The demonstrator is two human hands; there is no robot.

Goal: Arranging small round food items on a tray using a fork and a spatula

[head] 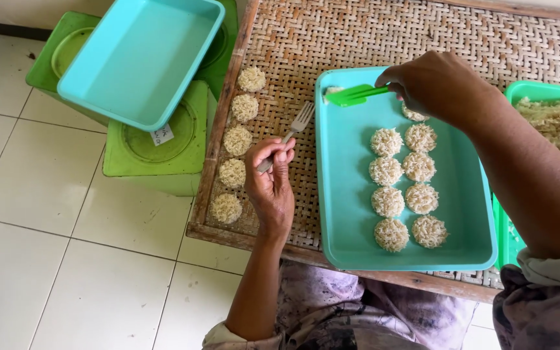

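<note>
White floor tiles border a woven mat (422, 39). Left hand (270, 185) pinches a stiff fork (291, 134); right hand (439, 84) clamps a light green scoop (351, 96) at the teal tray's (345, 194) far-left corner. 9 crumbly noodle rounds (404, 194) likely need lifting underneath.

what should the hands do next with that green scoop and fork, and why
Probably the right hand tips the green scoop down so its noodle round can go onto the woven mat, with the fork in the left hand helping. Five rounds already line the mat's left edge, and the fork is near the scoop.
</note>
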